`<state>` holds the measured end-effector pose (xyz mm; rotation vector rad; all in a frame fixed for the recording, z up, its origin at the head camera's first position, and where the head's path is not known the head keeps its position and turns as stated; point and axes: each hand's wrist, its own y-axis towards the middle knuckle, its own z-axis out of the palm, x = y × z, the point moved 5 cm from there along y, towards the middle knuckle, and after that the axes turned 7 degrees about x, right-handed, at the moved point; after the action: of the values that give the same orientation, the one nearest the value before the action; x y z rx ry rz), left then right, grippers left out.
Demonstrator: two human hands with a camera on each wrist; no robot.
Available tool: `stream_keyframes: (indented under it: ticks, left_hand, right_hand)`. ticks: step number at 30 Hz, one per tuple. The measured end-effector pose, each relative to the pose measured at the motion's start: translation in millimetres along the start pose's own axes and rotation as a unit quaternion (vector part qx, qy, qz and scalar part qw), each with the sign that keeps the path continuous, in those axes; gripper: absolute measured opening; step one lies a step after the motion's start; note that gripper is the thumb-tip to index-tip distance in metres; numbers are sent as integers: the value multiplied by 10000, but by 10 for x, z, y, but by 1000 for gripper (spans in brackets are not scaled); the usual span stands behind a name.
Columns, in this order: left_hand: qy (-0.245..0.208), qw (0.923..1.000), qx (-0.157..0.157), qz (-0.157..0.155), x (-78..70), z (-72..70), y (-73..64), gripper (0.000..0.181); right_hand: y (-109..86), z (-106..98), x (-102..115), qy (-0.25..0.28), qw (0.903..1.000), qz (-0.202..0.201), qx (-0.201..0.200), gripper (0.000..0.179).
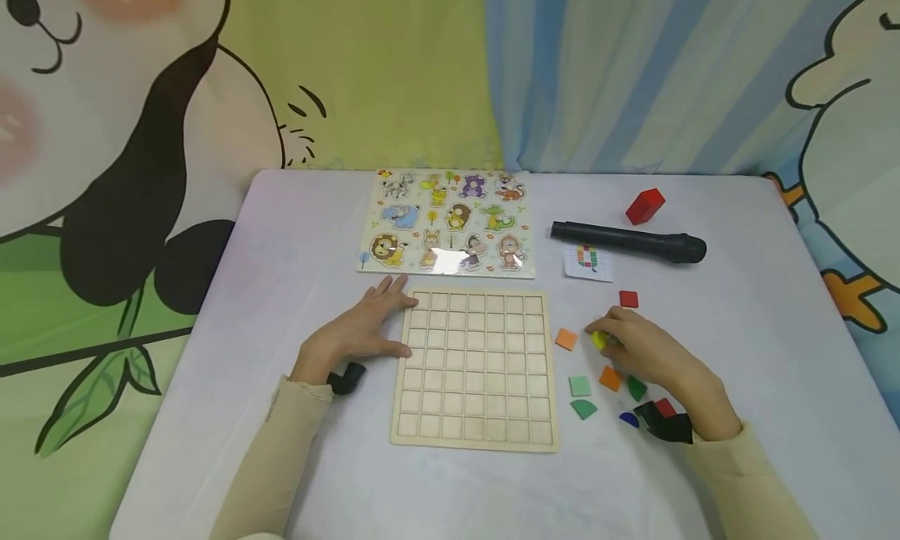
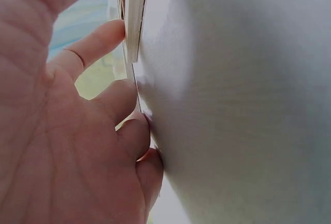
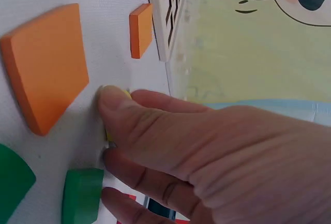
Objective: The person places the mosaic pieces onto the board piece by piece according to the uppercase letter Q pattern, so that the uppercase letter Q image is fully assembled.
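My left hand (image 1: 358, 325) rests at the left side of a wooden grid board (image 1: 480, 368), thumb and index fingertip at its edge. In the left wrist view, the index finger (image 2: 101, 38) meets the board's side while the other fingers bend lightly on the white tabletop. Right of the board, my right hand (image 1: 650, 352) pinches a small yellow piece (image 1: 599, 339) between thumb and fingers, low over the table. Most of that yellow piece (image 3: 109, 133) is hidden by the thumb in the right wrist view. An orange square (image 1: 566, 338) lies between board and hand.
Around the right hand lie another orange piece (image 1: 610, 378), a light green square (image 1: 580, 386), green quarter-rounds (image 1: 583, 409), a blue piece (image 1: 629, 420) and a red square (image 1: 629, 298). Behind are a pattern card (image 1: 587, 268), black microphone (image 1: 626, 241), red block (image 1: 644, 206) and animal puzzle (image 1: 446, 227).
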<state>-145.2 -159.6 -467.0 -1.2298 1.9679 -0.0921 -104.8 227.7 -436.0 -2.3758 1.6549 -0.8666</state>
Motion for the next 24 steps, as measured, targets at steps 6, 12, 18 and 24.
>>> stream_keyframes:
  ticks: [6,12,18,24]
  left_hand:
    - [-117,9999,-40,44,-3,-9,6,82]
    - [-317,9994,-18,141,22,-2,4,83]
    - [-437,9990,31,128,56,10,-5,84]
    - [-370,9991,39,197,53,0,-8,87]
  right_hand:
    - [19,1,-35,140,9993,345,-16,37]
    - [9,-23,-65,29,9997,244,-48,35]
    - [21,-37,-72,-7,9992,389,-48,32]
    - [34,-92,-57,-129,9986,478,-180,32]
